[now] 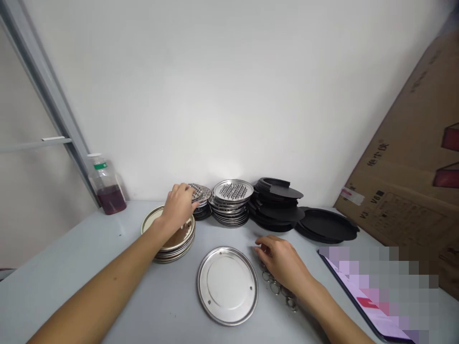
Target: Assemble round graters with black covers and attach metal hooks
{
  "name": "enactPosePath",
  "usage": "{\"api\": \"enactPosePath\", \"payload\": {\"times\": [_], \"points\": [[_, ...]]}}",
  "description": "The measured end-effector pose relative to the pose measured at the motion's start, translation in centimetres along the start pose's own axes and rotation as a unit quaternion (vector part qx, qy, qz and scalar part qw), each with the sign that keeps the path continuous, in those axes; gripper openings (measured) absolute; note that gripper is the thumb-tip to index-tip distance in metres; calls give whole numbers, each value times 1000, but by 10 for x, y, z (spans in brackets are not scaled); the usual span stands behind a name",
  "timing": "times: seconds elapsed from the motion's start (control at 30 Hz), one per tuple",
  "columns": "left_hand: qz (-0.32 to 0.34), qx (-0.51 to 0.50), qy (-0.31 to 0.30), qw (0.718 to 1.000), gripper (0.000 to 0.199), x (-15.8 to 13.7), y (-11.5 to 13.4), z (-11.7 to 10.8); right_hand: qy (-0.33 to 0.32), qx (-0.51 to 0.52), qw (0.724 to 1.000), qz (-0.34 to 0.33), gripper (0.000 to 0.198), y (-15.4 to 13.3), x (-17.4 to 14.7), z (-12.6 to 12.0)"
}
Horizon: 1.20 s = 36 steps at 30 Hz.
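Note:
My left hand point(179, 205) reaches over a stack of gold-coloured round metal lids point(148, 224) to a stack of patterned metal discs point(203, 195). Its thumb and fingers are apart at the near side of that stack; the hand partly covers both stacks. Over the table to the right is my right hand point(281, 258), fingers loosely bent with a gap to the thumb and nothing seen in them. Beside and partly under it lie several small metal rings point(275, 287). Between my hands, a silver round metal plate point(227, 286) with small holes near its rim lies flat on the table.
Metal grater discs point(233, 191) are stacked near the wall. Right of them stand piled black round parts point(276, 210) and a flatter black disc point(328, 224). A bottle of dark red liquid point(111, 196) is at left; a tablet-like screen point(366, 296) and a cardboard box point(405, 191) flank the right.

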State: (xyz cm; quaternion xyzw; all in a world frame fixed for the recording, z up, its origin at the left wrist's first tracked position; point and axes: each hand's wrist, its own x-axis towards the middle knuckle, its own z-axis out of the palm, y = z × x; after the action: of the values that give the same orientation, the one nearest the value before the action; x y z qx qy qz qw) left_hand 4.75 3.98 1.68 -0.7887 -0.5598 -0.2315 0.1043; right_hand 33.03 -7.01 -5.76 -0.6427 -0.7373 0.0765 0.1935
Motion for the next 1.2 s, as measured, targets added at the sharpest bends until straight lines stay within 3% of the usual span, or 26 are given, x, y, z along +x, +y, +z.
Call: {"api": "enactPosePath", "payload": {"times": [0.17, 0.37, 0.7, 0.87, 1.0, 1.1, 1.2], "points": [[-29, 22, -12, 999, 20, 10, -20, 9, -3, 1, 1000, -2, 22, 1, 1, 1], [-31, 7, -27, 999, 11, 10, -20, 8, -3, 7, 1000, 1, 22, 0, 1, 0], [-23, -43, 21, 999, 9, 15, -24, -2, -7, 11, 1000, -6, 22, -1, -1, -1], [8, -74, 53, 996, 7, 0, -5, -17, 5, 28, 1000, -9, 23, -1, -1, -1], [91, -150, 105, 979, 3, -35, 26, -26, 38, 96, 994, -17, 28, -3, -2, -3], [159, -211, 64, 962, 5, -69, 49, -26, 34, 271, 962, 10, 36, -7, -2, -6], [200, -250, 8, 947, 4, -98, 66, -20, -22, 503, 860, 78, 45, -10, 0, -7]]}}
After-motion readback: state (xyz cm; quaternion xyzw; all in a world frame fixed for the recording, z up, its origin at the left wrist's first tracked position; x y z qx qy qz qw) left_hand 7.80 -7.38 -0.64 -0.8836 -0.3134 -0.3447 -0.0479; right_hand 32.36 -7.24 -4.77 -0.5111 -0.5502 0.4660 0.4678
